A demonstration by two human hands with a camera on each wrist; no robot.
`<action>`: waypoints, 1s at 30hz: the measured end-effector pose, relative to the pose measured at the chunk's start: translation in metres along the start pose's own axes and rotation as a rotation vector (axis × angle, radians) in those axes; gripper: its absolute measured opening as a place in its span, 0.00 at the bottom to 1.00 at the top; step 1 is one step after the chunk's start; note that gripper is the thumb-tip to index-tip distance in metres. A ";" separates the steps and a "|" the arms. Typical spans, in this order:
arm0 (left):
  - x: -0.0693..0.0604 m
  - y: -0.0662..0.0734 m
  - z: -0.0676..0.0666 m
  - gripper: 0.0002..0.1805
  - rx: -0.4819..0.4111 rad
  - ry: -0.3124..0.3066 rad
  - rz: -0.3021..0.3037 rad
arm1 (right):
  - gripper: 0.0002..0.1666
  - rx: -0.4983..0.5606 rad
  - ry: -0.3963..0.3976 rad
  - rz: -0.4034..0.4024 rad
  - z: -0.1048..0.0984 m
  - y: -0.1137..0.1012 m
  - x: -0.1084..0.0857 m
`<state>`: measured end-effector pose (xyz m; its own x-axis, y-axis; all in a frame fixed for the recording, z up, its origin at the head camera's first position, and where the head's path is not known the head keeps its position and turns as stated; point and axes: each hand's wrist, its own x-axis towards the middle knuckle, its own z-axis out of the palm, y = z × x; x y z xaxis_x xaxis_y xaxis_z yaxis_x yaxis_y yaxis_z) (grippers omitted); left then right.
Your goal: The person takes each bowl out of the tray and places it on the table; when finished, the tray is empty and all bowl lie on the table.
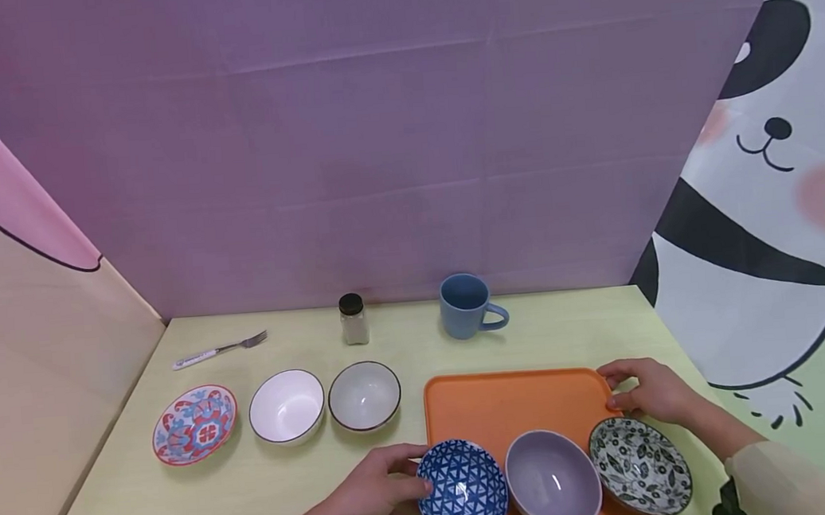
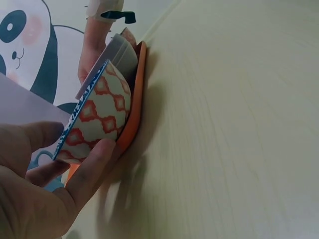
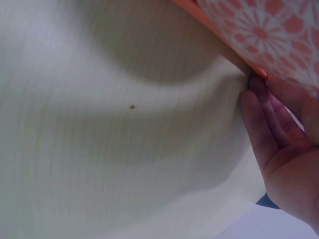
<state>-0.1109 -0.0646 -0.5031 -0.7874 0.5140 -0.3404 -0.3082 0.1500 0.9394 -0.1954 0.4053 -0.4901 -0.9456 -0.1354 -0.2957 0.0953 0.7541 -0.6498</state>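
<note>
Left hand [image 1: 378,487] pinches the blue-patterned bowl [image 1: 462,489], lower centre; right hand [image 1: 655,390] grips the orange tray [image 1: 509,402], lower right, where uneven lifting could tip off the overhanging leaf-patterned bowl [image 1: 640,465].

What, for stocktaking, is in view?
Rectangular tray: 1, orange, front right
Patterned bowl: 1, blue inside, tray's front left
Plain bowl: 1, lilac, tray's front
Leafy bowl: 1, monochrome inside, tray's front right
Dark-rimmed bowls: 2, white, left of tray
Floral plate: 1, multicoloured, far left
Metal fork: 1, silver, back left
Clear jar: 1, black lid, back
Handled mug: 1, blue, behind tray
Table: 1, cream, underneath
Fabric backdrop: 1, purple, behind
Printed panels: 2, multicoloured, either side
Left hand: 1, holding patterned bowl
Right hand: 1, at tray's edge
Sleeves: 2, beige, forearms
</note>
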 end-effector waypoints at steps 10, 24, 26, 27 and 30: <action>0.001 -0.002 0.002 0.23 -0.027 0.049 0.022 | 0.31 0.001 -0.002 0.008 0.001 0.001 0.001; 0.000 0.000 0.002 0.22 -0.075 0.070 0.034 | 0.32 0.008 0.013 -0.002 0.000 0.001 0.003; 0.001 0.000 0.002 0.22 -0.065 0.076 0.031 | 0.32 0.010 0.011 -0.003 0.000 0.002 0.004; 0.001 0.000 0.002 0.22 -0.063 0.080 0.029 | 0.32 0.015 0.011 -0.001 0.000 0.002 0.003; 0.002 -0.002 0.002 0.22 -0.059 0.093 0.025 | 0.32 0.022 0.007 0.008 0.000 0.002 0.003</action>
<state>-0.1107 -0.0619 -0.5052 -0.8406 0.4358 -0.3216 -0.3164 0.0868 0.9446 -0.1977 0.4063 -0.4922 -0.9471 -0.1247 -0.2957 0.1093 0.7409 -0.6627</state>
